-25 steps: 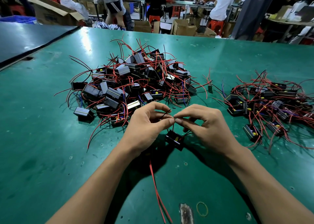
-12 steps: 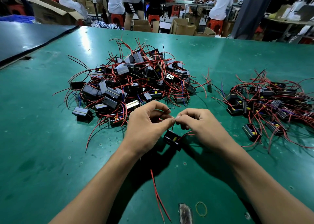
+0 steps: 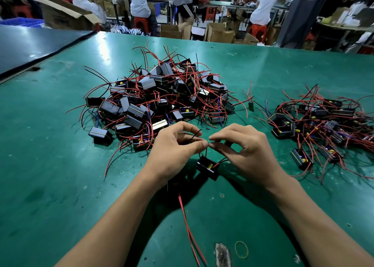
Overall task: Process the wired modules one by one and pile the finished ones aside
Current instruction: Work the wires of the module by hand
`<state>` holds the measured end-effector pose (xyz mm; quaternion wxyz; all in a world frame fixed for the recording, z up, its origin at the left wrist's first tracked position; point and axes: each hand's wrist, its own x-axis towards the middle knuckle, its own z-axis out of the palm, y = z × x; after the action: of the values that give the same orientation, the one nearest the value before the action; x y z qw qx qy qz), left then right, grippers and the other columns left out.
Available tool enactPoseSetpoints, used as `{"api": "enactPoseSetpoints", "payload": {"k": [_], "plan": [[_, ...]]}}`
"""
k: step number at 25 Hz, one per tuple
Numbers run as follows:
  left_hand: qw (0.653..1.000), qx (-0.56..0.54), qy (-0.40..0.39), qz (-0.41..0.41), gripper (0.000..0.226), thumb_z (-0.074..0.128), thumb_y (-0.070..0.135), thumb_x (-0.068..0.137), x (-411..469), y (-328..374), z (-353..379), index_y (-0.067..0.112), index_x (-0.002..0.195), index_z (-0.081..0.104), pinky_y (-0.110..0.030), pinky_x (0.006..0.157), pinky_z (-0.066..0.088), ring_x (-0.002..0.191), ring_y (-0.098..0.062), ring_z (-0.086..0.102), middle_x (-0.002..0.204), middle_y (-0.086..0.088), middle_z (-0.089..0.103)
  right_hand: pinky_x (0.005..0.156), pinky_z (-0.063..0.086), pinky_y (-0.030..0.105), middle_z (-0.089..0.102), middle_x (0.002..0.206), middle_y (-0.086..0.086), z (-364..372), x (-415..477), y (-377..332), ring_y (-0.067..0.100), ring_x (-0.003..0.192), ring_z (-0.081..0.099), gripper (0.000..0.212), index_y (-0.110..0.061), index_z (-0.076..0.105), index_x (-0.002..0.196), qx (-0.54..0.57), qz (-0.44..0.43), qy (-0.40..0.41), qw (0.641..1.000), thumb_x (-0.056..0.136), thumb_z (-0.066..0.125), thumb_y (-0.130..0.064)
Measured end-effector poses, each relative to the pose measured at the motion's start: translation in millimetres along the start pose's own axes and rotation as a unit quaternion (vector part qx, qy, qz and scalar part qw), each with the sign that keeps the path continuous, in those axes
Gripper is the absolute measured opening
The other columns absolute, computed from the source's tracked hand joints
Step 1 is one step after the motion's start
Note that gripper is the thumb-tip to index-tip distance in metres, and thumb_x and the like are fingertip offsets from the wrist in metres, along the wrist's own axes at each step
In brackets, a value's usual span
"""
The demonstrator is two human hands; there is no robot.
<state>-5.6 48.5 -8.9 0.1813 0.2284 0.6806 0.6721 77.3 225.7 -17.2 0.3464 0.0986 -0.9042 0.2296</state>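
The left hand (image 3: 174,151) and right hand (image 3: 247,153) meet at the middle of the green table (image 3: 50,165), each thumb and forefinger pinching the thin wires (image 3: 195,134) of one black module (image 3: 207,167) just below them at 6 o'clock. A big heap (image 3: 162,96) lies at 11 o'clock from the hands and a smaller heap (image 3: 319,120) at 3 o'clock.

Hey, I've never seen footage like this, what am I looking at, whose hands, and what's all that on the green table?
No machine here: one camera, worn on a person's head, looks down at their hands. On the green table lie a large pile of small black wired modules ahead and a smaller pile to the right. The left hand and right hand pinch thin wires together; one module hangs from those wires below the hands. A rubber band lies nearer the person.
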Motion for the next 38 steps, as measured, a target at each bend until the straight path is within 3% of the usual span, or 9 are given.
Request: {"api": "enactPoseSetpoints", "payload": {"k": [4,9,14,18,21,26,30,35,38], "plan": [[1.0,-0.008,-0.011,0.002,0.021,0.082,0.007,0.077,0,0,-2,0.017,0.089,0.068,-0.011,0.062,0.049,0.071,-0.007,0.071,0.079,-0.001,0.076,0.069,0.051,0.045,0.071,0.087,-0.004,-2,2,0,0.02,0.072,0.067,0.011,-0.015,0.079,0.09,0.004,0.01,-0.013,1.0,0.087,0.077,-0.025],[0.998,0.043,-0.006,0.054,0.022,0.083,0.009,0.076,-1,-1,-3,0.022,0.087,0.068,-0.021,0.071,0.057,0.077,-0.01,0.072,0.08,0.004,0.076,0.067,0.047,0.03,0.066,0.075,-0.008,-6,5,-11,0.014,0.067,0.059,0.008,-0.018,0.074,0.08,0.111,0.13,-0.057,0.984,0.086,0.075,-0.023],[0.991,0.094,0.012,0.098,0.023,0.081,0.006,0.076,-4,-2,5,0.022,0.086,0.067,-0.021,0.077,0.057,0.078,-0.005,0.072,0.079,0.005,0.076,0.067,0.039,0.026,0.061,0.067,-0.003,-1,11,-14,0.007,0.065,0.051,0.022,-0.016,0.068,0.068,0.249,0.326,-0.102,0.906,0.09,0.066,-0.009],[0.994,0.077,0.023,0.072,0.02,0.081,0.01,0.078,-2,-3,1,0.019,0.088,0.067,-0.023,0.074,0.057,0.076,-0.01,0.071,0.079,0.002,0.076,0.068,0.045,0.019,0.067,0.074,-0.013,-3,6,-14,0.006,0.067,0.057,0.005,-0.023,0.074,0.082,0.164,0.236,-0.07,0.955,0.086,0.077,-0.02],[0.999,0.039,0.009,0.033,0.019,0.082,0.011,0.078,-1,-2,-4,0.018,0.089,0.068,-0.018,0.071,0.055,0.077,-0.011,0.072,0.08,0.001,0.076,0.071,0.048,0.03,0.069,0.082,-0.011,-2,4,-12,0.014,0.068,0.062,0.011,-0.022,0.075,0.091,0.078,0.098,-0.029,0.992,0.082,0.082,-0.023],[1.0,0.004,0.005,0.009,0.019,0.081,0.007,0.078,0,-2,-1,0.016,0.088,0.068,-0.011,0.065,0.05,0.073,-0.007,0.072,0.079,-0.001,0.076,0.071,0.034,0.029,0.07,0.088,-0.009,-2,2,-5,0.015,0.068,0.063,0.01,-0.02,0.075,0.093,-0.061,-0.01,-0.027,0.998,0.088,0.074,-0.029],[1.0,-0.005,-0.004,0.01,0.019,0.082,0.008,0.078,1,-3,-2,0.017,0.089,0.069,-0.012,0.066,0.051,0.075,-0.009,0.072,0.081,-0.002,0.076,0.072,0.034,0.027,0.068,0.087,-0.013,-3,3,-7,0.008,0.072,0.059,0.01,-0.022,0.073,0.092,-0.045,0.027,-0.046,0.998,0.092,0.069,-0.031],[0.999,0.035,-0.013,0.031,0.021,0.082,0.015,0.078,0,-5,-2,0.022,0.092,0.069,-0.017,0.067,0.054,0.076,-0.009,0.071,0.083,0.003,0.077,0.075,0.044,0.023,0.064,0.08,-0.007,-1,4,-12,0.004,0.074,0.055,0.011,-0.021,0.064,0.086,0.149,0.199,-0.121,0.961,0.097,0.064,-0.021],[0.999,0.022,-0.022,0.022,0.021,0.08,0.021,0.081,1,-2,-6,0.022,0.099,0.07,-0.019,0.063,0.053,0.072,-0.01,0.068,0.09,0.001,0.076,0.076,0.045,0.024,0.061,0.079,-0.005,-3,6,-12,0.003,0.075,0.052,0.011,-0.02,0.064,0.086,0.179,0.219,-0.14,0.949,0.097,0.063,-0.02]]}}
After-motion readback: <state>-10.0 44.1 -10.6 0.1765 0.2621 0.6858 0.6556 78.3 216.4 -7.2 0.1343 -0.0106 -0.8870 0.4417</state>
